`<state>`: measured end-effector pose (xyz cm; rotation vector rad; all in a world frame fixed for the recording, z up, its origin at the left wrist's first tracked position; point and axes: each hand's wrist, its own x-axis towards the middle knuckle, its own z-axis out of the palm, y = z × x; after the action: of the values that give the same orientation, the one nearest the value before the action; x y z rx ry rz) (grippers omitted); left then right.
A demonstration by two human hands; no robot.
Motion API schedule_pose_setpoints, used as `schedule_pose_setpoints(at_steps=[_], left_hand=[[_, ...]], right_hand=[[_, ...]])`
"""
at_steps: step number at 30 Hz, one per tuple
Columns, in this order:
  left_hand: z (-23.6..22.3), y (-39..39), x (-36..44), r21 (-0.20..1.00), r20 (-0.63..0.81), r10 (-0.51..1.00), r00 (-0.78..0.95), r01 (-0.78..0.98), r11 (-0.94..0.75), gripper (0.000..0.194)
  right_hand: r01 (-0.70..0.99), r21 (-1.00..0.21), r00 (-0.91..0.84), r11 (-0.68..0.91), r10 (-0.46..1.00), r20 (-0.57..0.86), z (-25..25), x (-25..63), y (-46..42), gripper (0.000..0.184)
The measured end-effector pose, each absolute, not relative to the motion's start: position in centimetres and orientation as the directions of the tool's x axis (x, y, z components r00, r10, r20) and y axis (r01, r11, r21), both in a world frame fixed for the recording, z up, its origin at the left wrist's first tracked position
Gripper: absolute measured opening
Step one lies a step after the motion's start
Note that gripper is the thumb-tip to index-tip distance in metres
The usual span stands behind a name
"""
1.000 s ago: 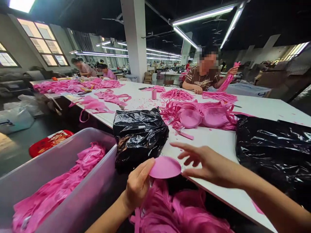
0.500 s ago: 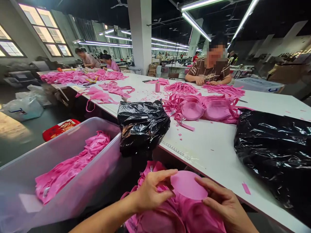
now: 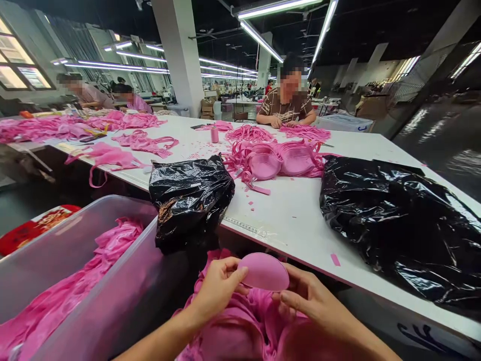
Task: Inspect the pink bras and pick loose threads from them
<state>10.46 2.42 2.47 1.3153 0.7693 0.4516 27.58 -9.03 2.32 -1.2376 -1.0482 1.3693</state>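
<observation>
A round pink foam pad [image 3: 265, 272] is pinched between my two hands just below the table's front edge. My left hand [image 3: 216, 288] grips its left rim with thumb and fingers. My right hand [image 3: 310, 301] holds its right side from underneath, fingers curled. Under both hands lies a heap of pink bra garments [image 3: 244, 326] on my lap. A clear plastic bin [image 3: 93, 281] with more pink garments stands to my left.
The white table [image 3: 300, 220] carries a small black plastic bag [image 3: 190, 198], a large black bag [image 3: 398, 220] on the right and a pile of pink bras [image 3: 278, 158]. A person in a brown shirt [image 3: 287, 108] sits opposite. Other workers sit far left.
The pad came down from the table edge to my lap. My right hand, open and apart a second ago, has closed on the pad. The view swung a little to the right.
</observation>
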Motion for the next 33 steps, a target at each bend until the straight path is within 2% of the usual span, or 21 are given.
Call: schedule_pose_setpoints(at_steps=[2,4,6,8,10,13,17,21,24,27,29,31,33], left_hand=[[2.4,1.9,10.4,0.961,-0.252,0.631,0.733,0.115,0.25,0.032],[2.3,1.4,10.2,0.967,-0.216,0.582,0.784,0.088,0.241,0.058],[2.1,1.0,10.0,0.992,-0.119,0.575,0.81,0.079,0.095,0.074],[2.0,0.8,9.8,0.98,0.047,0.568,0.822,0.073,-0.186,0.063],[1.9,0.8,9.6,0.893,0.222,0.526,0.821,0.046,-0.448,0.041],[1.6,0.9,9.7,0.797,0.369,0.461,0.807,-0.02,-0.603,0.027],[1.7,1.0,10.1,0.836,0.371,0.493,0.787,-0.052,-0.547,0.023],[2.8,0.7,11.1,0.925,0.265,0.581,0.77,-0.033,-0.378,0.017],[3.6,0.2,12.0,0.976,0.171,0.649,0.742,-0.04,-0.212,0.01],[4.2,-0.7,12.8,0.995,0.091,0.657,0.749,-0.049,-0.083,0.009],[4.5,-1.3,13.1,0.997,0.073,0.663,0.745,-0.033,-0.073,0.01],[4.7,-1.8,13.3,0.997,0.046,0.689,0.724,0.007,-0.073,0.012],[4.8,-2.0,13.6,0.998,-0.052,0.681,0.73,0.062,0.009,0.03]], right_hand=[[-0.116,-0.975,0.012,-0.189,0.981,-0.192,2.0,27.5,-9.2,0.045],[-0.138,-0.962,0.031,-0.234,0.97,-0.241,1.5,27.5,-9.5,0.048],[-0.165,-0.952,0.062,-0.256,0.961,-0.269,1.0,27.5,-9.7,0.057],[-0.198,-0.946,0.091,-0.257,0.956,-0.279,0.6,27.4,-10.1,0.069],[-0.235,-0.939,0.104,-0.251,0.954,-0.281,0.4,27.3,-10.6,0.081],[-0.264,-0.941,0.078,-0.213,0.968,-0.24,0.4,27.3,-11.2,0.08],[-0.14,-0.984,-0.012,-0.107,0.994,-0.107,1.6,27.6,-11.4,0.058],[0.059,-0.993,0.191,0.105,0.975,0.114,2.8,27.7,-11.1,0.03],[0.121,-0.987,0.331,0.11,0.932,0.144,2.8,27.2,-11.2,0.015],[0.041,-0.992,0.437,0.121,0.891,0.127,2.8,26.6,-11.5,0.019],[-0.097,-0.985,0.471,0.145,0.878,0.083,2.9,26.4,-11.8,0.032],[-0.195,-0.976,0.439,0.096,0.899,0.001,3.1,26.6,-12.1,0.053],[-0.205,-0.979,0.362,-0.015,0.928,-0.09,3.2,27.0,-12.5,0.055]])
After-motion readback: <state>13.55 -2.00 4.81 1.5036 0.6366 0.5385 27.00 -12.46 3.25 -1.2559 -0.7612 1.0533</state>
